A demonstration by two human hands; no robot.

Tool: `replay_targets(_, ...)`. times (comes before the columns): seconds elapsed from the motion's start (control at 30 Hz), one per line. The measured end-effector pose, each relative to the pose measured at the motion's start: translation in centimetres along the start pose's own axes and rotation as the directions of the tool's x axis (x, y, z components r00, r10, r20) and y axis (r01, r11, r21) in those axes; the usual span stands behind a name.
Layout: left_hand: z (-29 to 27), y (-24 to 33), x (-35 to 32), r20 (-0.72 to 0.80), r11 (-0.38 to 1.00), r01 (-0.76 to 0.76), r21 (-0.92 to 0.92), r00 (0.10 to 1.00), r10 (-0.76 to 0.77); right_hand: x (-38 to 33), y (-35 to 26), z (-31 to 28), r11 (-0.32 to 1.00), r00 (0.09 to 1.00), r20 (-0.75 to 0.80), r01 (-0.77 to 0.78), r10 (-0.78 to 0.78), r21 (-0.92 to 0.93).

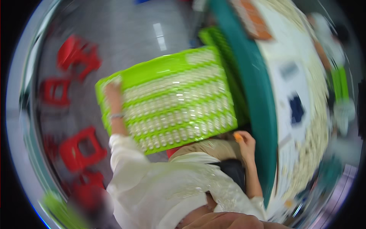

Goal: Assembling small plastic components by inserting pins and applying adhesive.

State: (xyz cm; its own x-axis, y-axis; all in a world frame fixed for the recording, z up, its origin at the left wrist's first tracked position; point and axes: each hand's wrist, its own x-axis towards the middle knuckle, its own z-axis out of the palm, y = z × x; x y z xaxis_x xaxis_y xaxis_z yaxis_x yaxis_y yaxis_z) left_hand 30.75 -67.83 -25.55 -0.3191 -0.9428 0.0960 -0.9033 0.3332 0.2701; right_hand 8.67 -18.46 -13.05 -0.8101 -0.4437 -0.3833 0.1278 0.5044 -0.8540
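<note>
A bright green tray (152,72) with rows of small white pieces (179,101) lies before me, tilted in view, its near edge by my lap. Glare suggests a clear film over the rows. My left hand (112,93) is at the tray's left end, near its far corner; motion smears the fingers, so their grip is unclear. To the right of the tray, beside the table edge, my right hand (247,144) has its fingers curled together. A small orange thing (238,137) shows at its fingertips; whether held or worn, I cannot tell.
Several red stools (82,149) stand on the grey floor at left. Along the right runs a green-edged table (263,114) with heaped white pieces (314,141), a dark blue item (296,109) and an orange board (253,21). Another person (329,42) is beyond it.
</note>
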Motion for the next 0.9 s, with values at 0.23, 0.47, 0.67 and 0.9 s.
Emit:
replay_targets(0.23,-6.1,10.6,-1.5,-0.145,0.957,-0.272,-0.101,0.956,0.256,-11.6,-4.2,-6.4,0.996,0.972,-0.216,0.094,-0.090,0.007)
replay_targets(0.47,-15.8,44.0,-22.8,-0.421,-0.446,-0.645,-0.620,-0.207,0.883,-20.6,0.7,-19.4,0.865,0.550,-0.754,-0.108,-0.358,-0.489)
replay_targets(0.67,-16.1,53.2,-35.5,-0.482,-0.815,-0.269,-0.513,-0.695,0.533,-17.7,3.1,-24.1,0.745,0.734,-0.544,-0.077,-0.407,-0.662)
replay_targets(0.9,-16.5,54.0,-38.7,-0.047,-0.828,-0.367,-0.424,-0.904,0.424,-17.8,2.7,-26.1,0.878,0.548,-0.712,0.091,-0.438,-0.470)
